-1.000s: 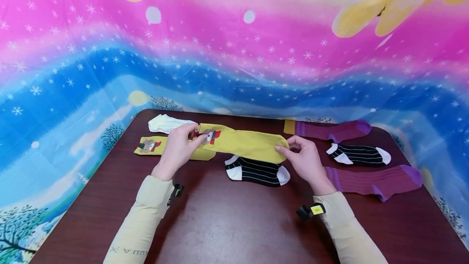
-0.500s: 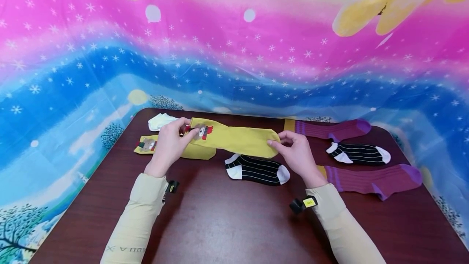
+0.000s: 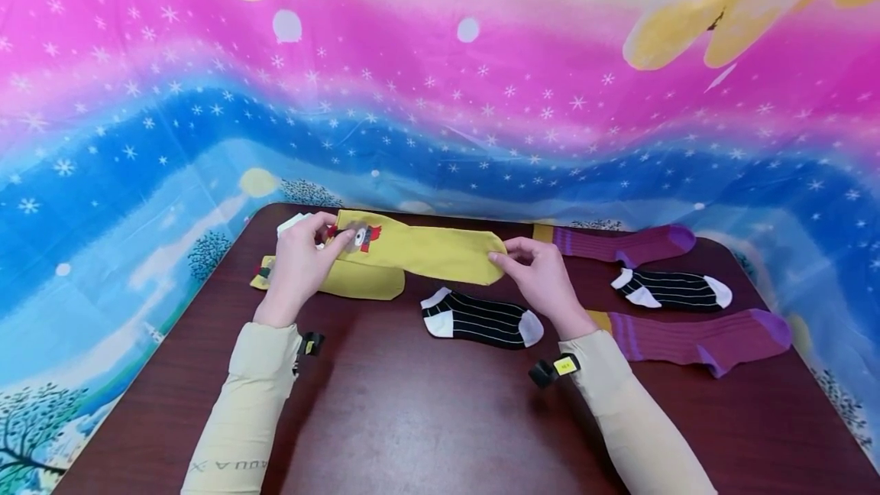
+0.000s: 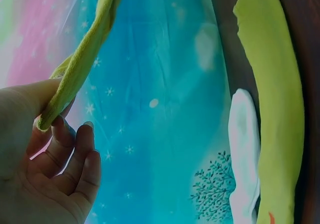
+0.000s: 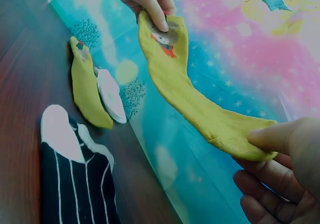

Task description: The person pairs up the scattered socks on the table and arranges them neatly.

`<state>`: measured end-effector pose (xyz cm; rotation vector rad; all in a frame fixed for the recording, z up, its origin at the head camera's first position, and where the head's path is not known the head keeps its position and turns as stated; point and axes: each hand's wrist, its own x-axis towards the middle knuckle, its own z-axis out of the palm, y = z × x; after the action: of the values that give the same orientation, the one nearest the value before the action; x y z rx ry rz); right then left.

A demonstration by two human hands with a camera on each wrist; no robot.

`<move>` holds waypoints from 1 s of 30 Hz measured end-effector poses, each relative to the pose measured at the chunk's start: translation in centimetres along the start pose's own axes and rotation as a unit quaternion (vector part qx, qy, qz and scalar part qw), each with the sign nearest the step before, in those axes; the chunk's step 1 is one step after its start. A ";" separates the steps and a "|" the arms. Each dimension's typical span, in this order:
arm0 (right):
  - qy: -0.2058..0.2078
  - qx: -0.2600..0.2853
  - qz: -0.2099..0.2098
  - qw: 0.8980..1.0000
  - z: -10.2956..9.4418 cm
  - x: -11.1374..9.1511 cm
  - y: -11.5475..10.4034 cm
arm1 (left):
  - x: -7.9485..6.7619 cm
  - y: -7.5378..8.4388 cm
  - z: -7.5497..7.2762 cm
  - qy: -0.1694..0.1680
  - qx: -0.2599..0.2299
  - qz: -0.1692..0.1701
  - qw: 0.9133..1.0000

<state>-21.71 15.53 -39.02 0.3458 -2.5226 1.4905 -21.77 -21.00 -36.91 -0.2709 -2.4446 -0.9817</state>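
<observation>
A yellow sock [image 3: 440,249] with a bear in a red scarf on its cuff is stretched level between both hands, raised off the table. My left hand [image 3: 300,262] pinches the cuff end between thumb and fingers, the thumb over the bear. At the toe end, my right hand [image 3: 543,281] pinches the fabric, thumb in front, as the right wrist view also shows. Below and behind the left hand lies a matching yellow sock [image 3: 367,283], its bear partly covered by that hand. A white sock [image 4: 244,154] lies beside it, mostly hidden in the head view.
A black striped ankle sock [image 3: 484,319] lies on the dark wooden table [image 3: 426,418] beneath the held sock. To the right are another black striped sock [image 3: 677,290] and two purple socks, one at the back [image 3: 605,243] and one in front [image 3: 701,334]. A printed cloth [image 3: 440,98] hangs behind.
Both hands have moved left and slightly up with the yellow sock stretched between them. It now overlaps the striped sock less, and the left hand covers more of the white sock.
</observation>
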 end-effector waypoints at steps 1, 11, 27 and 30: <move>-0.001 0.001 -0.003 1.000 0.1 0.2 -0.1 | 0.0 0.0 -0.2 0.002 0.001 -0.001 1.000; -0.013 0.028 -0.006 1.000 1.8 1.6 -1.4 | 0.6 -0.7 -1.7 0.044 0.008 0.006 0.999; -0.037 0.082 0.000 0.996 5.4 2.8 -2.7 | 1.1 -1.7 -3.9 0.068 0.005 -0.030 0.997; -0.047 0.076 0.002 0.996 6.0 2.8 -3.0 | 0.9 -1.9 -4.3 0.072 0.004 -0.040 0.997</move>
<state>-23.80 8.56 -38.61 0.4423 -2.4868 1.7109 -21.66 -25.38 -34.87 -0.0953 -2.3426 -0.9908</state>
